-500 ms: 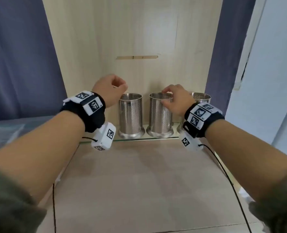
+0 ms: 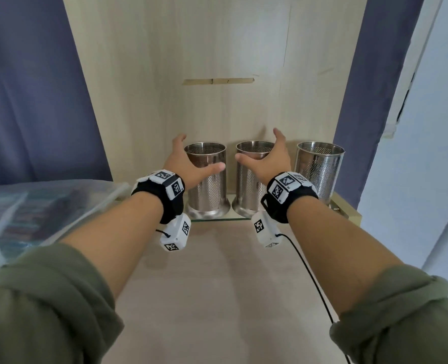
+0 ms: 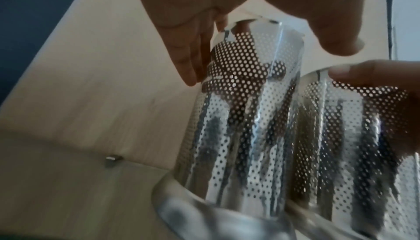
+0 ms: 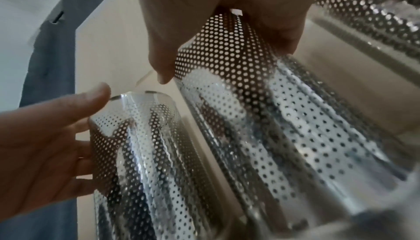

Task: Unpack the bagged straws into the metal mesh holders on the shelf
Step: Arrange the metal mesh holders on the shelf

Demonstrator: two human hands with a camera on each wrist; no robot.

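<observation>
Pale wood back panel (image 2: 217,48), blue curtains (image 2: 33,88) either side. Three perforated metal holders upright in a row on glass shelf (image 2: 217,219): left holder (image 2: 207,190), middle holder (image 2: 246,190), right holder (image 2: 320,169). Left hand (image 2: 188,164) spread wide around left holder's upper wall, thumb across front, fingers behind; contact not confirmed. Right hand (image 2: 270,161) likewise splayed around middle holder, gripping nothing. Clear bagged straws (image 2: 28,211) lying on surface at far left, untouched.

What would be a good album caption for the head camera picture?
Two open hands, left hand and right hand, reach around two of three empty mesh holders on a shelf.
</observation>
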